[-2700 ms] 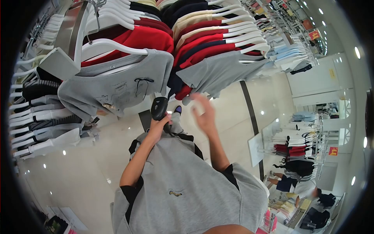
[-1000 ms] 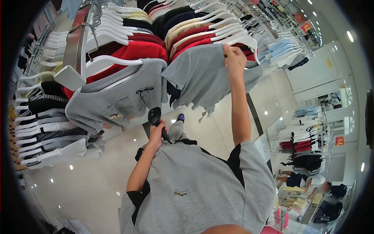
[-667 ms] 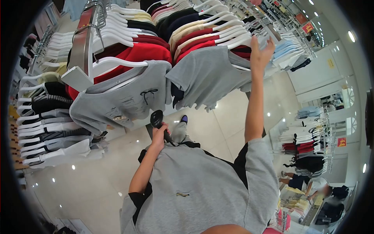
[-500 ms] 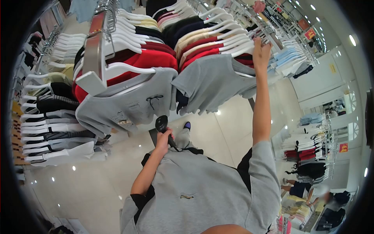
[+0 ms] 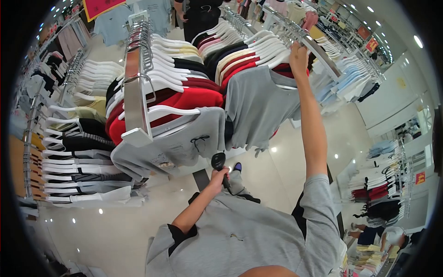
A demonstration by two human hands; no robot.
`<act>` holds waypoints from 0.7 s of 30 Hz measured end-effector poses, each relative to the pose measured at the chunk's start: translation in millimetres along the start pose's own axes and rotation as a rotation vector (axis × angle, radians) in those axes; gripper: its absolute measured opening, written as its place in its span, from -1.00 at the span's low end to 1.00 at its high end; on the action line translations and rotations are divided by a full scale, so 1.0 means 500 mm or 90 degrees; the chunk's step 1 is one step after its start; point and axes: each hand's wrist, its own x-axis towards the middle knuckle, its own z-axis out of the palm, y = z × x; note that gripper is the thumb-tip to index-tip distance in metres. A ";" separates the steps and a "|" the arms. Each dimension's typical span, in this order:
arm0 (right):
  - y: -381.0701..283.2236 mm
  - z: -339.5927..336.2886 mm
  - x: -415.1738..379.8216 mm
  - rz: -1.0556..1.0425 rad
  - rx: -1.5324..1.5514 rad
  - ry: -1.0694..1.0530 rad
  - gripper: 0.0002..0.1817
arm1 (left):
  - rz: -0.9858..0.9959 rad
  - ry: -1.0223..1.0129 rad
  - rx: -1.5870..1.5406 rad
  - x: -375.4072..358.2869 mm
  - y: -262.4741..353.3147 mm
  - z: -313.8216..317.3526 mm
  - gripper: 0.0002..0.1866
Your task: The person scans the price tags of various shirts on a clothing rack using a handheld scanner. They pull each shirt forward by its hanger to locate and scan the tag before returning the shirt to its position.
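Observation:
Low in front of my body, my left hand point(image 5: 218, 179) is closed around the handle of a black handheld device point(image 5: 218, 161), which looks like a barcode scanner. Its rounded head points up, just below a grey T-shirt with a printed front and a small black bow point(image 5: 184, 145). My right arm reaches far forward, and my right hand point(image 5: 299, 56) is closed at the top of a white hanger point(image 5: 279, 60). A plain grey T-shirt point(image 5: 258, 94) hangs from that hanger at the near end of the row. The hanger's hook is hidden by my fingers.
Metal rails point(image 5: 133, 92) carry packed garments on white hangers, including red tops point(image 5: 194, 99). Another rack of dark and striped clothes point(image 5: 87, 157) stands left. A person in black point(image 5: 201, 21) stands beyond the racks; another person point(image 5: 392, 236) bends over clothes at lower right.
My view has shifted, so the racks appear lower and further right. The plain grey T-shirt hangs straighter. Both hands keep their holds, and the person in black has come into view.

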 end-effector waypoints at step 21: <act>-0.088 0.081 -0.274 -0.285 -0.026 0.152 -0.33 | 0.100 0.081 -0.027 -0.074 0.020 -0.046 -0.80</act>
